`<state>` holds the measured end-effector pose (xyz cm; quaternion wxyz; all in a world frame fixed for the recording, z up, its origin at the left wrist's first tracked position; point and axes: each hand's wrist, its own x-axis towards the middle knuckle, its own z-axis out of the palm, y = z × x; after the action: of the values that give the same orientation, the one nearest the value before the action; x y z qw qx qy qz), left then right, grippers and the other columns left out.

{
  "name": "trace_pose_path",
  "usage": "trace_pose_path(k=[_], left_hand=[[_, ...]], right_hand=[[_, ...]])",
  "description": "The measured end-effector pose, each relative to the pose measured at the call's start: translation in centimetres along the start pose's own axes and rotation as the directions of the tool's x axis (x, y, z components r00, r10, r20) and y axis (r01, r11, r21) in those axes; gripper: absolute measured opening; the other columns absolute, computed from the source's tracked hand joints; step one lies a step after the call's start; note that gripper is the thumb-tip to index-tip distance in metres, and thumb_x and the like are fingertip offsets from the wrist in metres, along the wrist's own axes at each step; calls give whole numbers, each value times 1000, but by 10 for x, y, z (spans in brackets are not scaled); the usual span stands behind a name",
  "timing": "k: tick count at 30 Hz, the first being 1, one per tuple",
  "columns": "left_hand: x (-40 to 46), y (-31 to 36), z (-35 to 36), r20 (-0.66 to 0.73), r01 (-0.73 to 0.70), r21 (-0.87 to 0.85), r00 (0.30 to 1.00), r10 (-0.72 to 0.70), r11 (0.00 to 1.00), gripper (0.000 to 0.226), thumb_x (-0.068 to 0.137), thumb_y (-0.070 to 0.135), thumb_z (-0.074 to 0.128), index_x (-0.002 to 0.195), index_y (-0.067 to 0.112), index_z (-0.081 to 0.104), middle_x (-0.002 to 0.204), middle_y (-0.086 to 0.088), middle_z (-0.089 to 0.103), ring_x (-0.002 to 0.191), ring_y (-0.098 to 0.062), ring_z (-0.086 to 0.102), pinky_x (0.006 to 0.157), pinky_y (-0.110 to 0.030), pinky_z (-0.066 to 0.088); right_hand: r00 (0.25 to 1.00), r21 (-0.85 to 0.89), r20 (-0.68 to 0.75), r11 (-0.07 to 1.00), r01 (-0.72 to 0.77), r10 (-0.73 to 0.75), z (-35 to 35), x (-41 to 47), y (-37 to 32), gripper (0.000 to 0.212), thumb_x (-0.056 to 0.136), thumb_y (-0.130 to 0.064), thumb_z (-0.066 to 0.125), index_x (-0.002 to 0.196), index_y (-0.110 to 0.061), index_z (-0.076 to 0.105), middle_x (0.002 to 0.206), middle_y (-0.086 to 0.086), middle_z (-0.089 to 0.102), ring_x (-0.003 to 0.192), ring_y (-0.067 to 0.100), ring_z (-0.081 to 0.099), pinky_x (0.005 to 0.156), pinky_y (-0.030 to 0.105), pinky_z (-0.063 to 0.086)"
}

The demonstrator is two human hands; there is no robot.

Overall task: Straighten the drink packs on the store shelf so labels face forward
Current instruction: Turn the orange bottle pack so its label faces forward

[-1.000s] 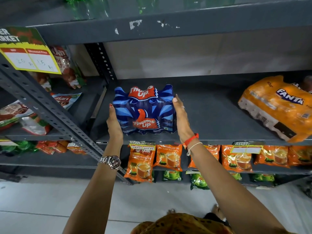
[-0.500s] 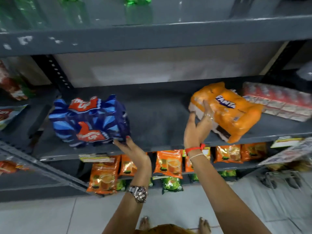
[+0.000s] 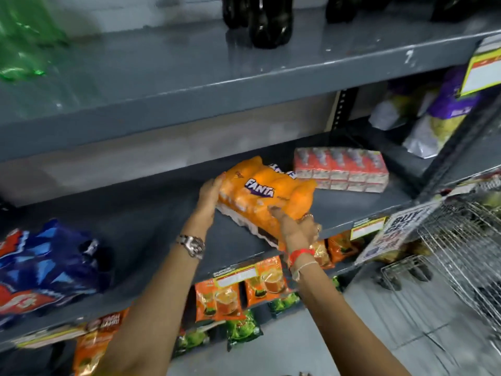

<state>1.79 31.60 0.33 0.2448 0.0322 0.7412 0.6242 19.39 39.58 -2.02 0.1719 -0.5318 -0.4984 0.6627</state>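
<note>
Both hands gripping orange Fanta pack (image 3: 267, 198) on grey shelf (image 3: 151, 213), left hand (image 3: 210, 195) far end, right hand (image 3: 296, 226) near corner

Bare forearms: a silver metal wristwatch (image 3: 192, 245) on the left, red and white thread bands (image 3: 300, 257) on the right.

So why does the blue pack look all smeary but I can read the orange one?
Head view: the blue Thums Up pack sits at the left edge, streaked by motion blur and stretched by the wide lens; the Fanta pack, near the middle between the left hand and right hand, is sharper, so its logo reads; the green bottles on the top shelf are smeared too.
</note>
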Motion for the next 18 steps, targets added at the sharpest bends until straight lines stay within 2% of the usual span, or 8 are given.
trace_pose_path(k=[2,4,7,8,10,12,16,18], left_hand=[[9,11,-1,92,62,23,994,-64,998,41,84,39,61,112,10,64,121,-13,64,92,-18,65,80,-27,50],[12,9,-3,149,75,137,984,-95,988,29,82,38,64,96,13,66,111,-11,67,76,-11,67,67,-22,50],[6,0,-8,167,86,241,978,-129,967,43,78,41,67,106,9,62,112,-12,66,95,-19,64,90,-32,48],[1,-1,-8,151,93,241,980,-131,966,43,78,41,68,107,10,62,110,-11,67,96,-20,64,92,-33,48],[-9,-7,-5,103,68,181,991,-88,981,29,79,36,68,97,14,63,106,-10,68,85,-16,65,76,-28,51],[-23,-15,-3,30,26,108,999,-29,994,22,82,30,66,97,14,64,106,-11,68,79,-14,65,65,-25,49],[-54,-40,-4,-96,-120,10,988,120,993,38,82,24,66,118,11,61,112,-8,68,98,-19,65,89,-33,50],[-70,-54,-2,-180,-225,-12,959,220,974,39,83,16,66,120,8,58,113,-7,67,97,-13,64,91,-30,50]], right_hand=[[989,-68,-88,991,114,-120,-3,10,-17,60,68,-33,80,113,-1,56,126,15,47,119,33,47,95,36,43],[993,-92,-47,990,108,-113,-6,25,-27,72,60,-38,83,118,-6,56,130,10,46,122,33,46,102,41,42],[992,-76,58,991,113,-108,-18,48,-31,79,56,-37,84,122,-8,53,133,9,47,126,33,44,106,46,40],[989,-64,99,991,115,-109,-20,54,-35,77,55,-36,84,120,-10,51,134,9,46,127,33,43,107,47,39],[974,-37,195,992,124,-115,-23,65,-45,72,55,-32,84,114,-18,45,133,9,47,125,31,44,107,48,39],[947,-27,299,991,131,-117,-26,72,-49,82,54,-29,84,123,-16,41,135,8,46,126,30,43,108,48,38],[856,-51,466,958,281,-226,-29,82,-50,72,59,-19,84,120,-19,46,134,11,54,120,29,54,103,48,45],[787,-46,538,921,386,-303,-32,82,-45,80,64,-13,84,132,-15,42,134,11,54,121,27,54,101,41,46]])
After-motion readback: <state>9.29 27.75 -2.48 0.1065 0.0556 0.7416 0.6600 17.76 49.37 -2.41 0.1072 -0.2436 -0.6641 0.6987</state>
